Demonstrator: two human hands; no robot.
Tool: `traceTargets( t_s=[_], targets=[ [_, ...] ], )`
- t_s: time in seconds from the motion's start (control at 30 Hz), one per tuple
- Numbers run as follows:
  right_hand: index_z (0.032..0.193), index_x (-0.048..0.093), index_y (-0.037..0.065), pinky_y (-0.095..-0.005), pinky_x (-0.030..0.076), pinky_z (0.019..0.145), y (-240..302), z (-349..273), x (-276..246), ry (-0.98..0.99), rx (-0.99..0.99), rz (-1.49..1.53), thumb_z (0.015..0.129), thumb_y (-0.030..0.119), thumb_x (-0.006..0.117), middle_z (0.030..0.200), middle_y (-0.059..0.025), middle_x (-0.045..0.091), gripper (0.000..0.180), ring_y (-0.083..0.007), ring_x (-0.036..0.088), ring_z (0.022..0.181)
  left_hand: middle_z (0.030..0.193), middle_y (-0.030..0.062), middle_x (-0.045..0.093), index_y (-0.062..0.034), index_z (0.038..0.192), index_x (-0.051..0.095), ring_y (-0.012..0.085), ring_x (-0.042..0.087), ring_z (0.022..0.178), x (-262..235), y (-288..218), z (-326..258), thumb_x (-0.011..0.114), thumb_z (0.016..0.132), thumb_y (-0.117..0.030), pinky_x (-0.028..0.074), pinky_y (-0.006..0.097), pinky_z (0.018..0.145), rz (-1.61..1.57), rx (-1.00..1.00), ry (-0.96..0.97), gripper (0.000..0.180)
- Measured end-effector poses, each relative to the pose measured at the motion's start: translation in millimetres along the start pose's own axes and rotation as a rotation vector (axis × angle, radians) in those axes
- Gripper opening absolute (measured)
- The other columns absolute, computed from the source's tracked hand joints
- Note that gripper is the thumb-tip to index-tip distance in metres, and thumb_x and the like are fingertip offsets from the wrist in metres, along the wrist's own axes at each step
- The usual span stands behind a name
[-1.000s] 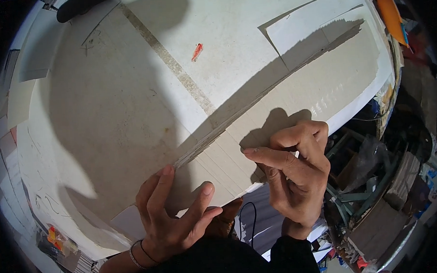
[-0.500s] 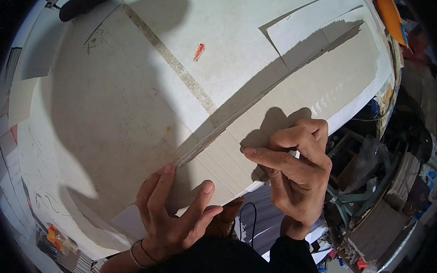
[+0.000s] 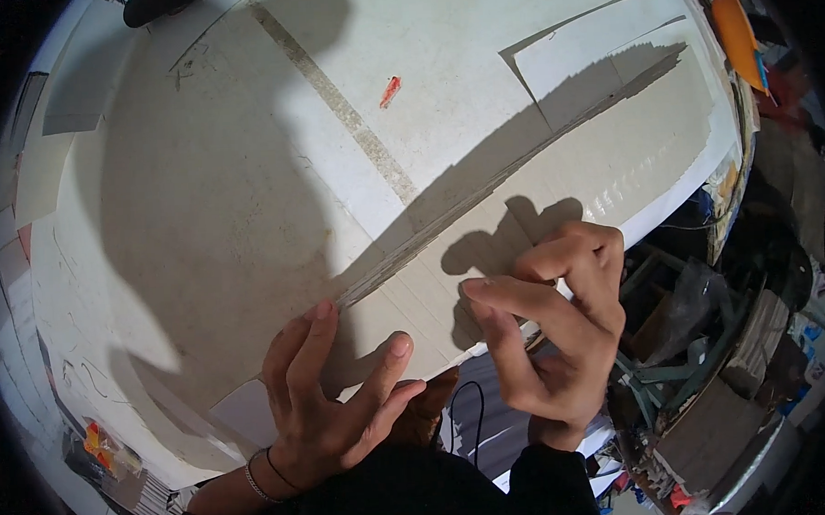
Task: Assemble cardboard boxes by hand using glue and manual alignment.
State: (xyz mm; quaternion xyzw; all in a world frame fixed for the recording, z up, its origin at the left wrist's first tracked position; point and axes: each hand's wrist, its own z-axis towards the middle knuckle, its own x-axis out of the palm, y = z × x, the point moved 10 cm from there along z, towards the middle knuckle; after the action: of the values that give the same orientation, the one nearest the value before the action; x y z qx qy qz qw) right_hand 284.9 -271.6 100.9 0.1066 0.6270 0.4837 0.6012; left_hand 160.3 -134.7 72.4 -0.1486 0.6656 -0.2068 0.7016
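A long row of overlapping grey-beige card sheets point(image 3: 548, 196) is fanned out diagonally along the table's near side, its far edge ragged and layered. My left hand point(image 3: 331, 390) rests at the row's lower left end, fingers spread; the index fingertip touches the layered edge and the thumb side lies towards the near edge. Above the middle of the row is my right hand point(image 3: 563, 325), its index finger and thumb brought close together in a pinch, the other fingers curled. Whatever is in that pinch, if anything, is too small to make out.
Beneath lies a pale, marked tabletop point(image 3: 216, 192) with a worn grey strip point(image 3: 332, 95) and a red smudge point(image 3: 390, 92). White paper point(image 3: 587, 43) lies at the far right, near an orange tool point(image 3: 737, 36). Clutter with a clear plastic bag point(image 3: 695, 305) stands beyond the right edge.
The right thumb has come up beside the index fingertip, and the hand's shadow on the sheets has shifted left. My left hand stays nearly in place; the view has shifted slightly.
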Motion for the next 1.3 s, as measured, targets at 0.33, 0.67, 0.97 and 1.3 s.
traceTargets(
  t_s=[0.33, 0.67, 0.97, 1.3],
  targets=[
    [0.095, 0.084, 0.014, -0.0412, 0.037, 0.087, -2, -4, 9, 0.059, -0.005, -0.093, 0.059, 0.008, 0.076, 0.081, 0.003, 0.059, 0.037, -0.0229, 0.046, 0.092, 0.151, 0.0289, 0.037, -0.0222, 0.141, 0.062, 0.0433, 0.041, 0.133, 6, -1, -3, 0.075, 0.094, -0.043, 0.042, 0.054, 0.105, -0.015, 0.02, 0.044, 0.054],
    [0.096, 0.085, 0.015, -0.0404, 0.04, 0.087, -3, -8, 11, 0.078, 0.017, -0.1, 0.056, 0.006, 0.076, 0.087, 0.0051, 0.061, 0.043, -0.025, 0.045, 0.101, 0.151, 0.0268, 0.037, -0.0224, 0.142, 0.062, 0.0431, 0.041, 0.134, 6, 1, -4, 0.077, 0.091, -0.044, 0.042, 0.054, 0.106, -0.056, 0.012, 0.02, 0.057],
    [0.098, 0.085, 0.016, -0.0403, 0.039, 0.086, -5, -9, 10, 0.09, 0.021, -0.107, 0.058, 0.004, 0.076, 0.086, 0.0051, 0.06, 0.043, -0.0246, 0.045, 0.101, 0.151, 0.0262, 0.037, -0.0236, 0.143, 0.061, 0.0431, 0.041, 0.135, 7, 0, -4, 0.08, 0.089, -0.042, 0.042, 0.053, 0.107, -0.039, 0.005, 0.024, 0.06],
    [0.098, 0.082, 0.012, -0.0434, 0.038, 0.091, 4, -10, 7, 0.024, 0.026, -0.148, 0.061, 0.003, 0.075, 0.084, 0.0005, 0.058, 0.039, -0.026, 0.048, 0.099, 0.151, 0.0274, 0.038, -0.0245, 0.143, 0.061, 0.0438, 0.041, 0.135, 7, -1, -5, 0.082, 0.087, -0.042, 0.042, 0.054, 0.107, -0.029, -0.005, 0.023, 0.062]
  ],
)
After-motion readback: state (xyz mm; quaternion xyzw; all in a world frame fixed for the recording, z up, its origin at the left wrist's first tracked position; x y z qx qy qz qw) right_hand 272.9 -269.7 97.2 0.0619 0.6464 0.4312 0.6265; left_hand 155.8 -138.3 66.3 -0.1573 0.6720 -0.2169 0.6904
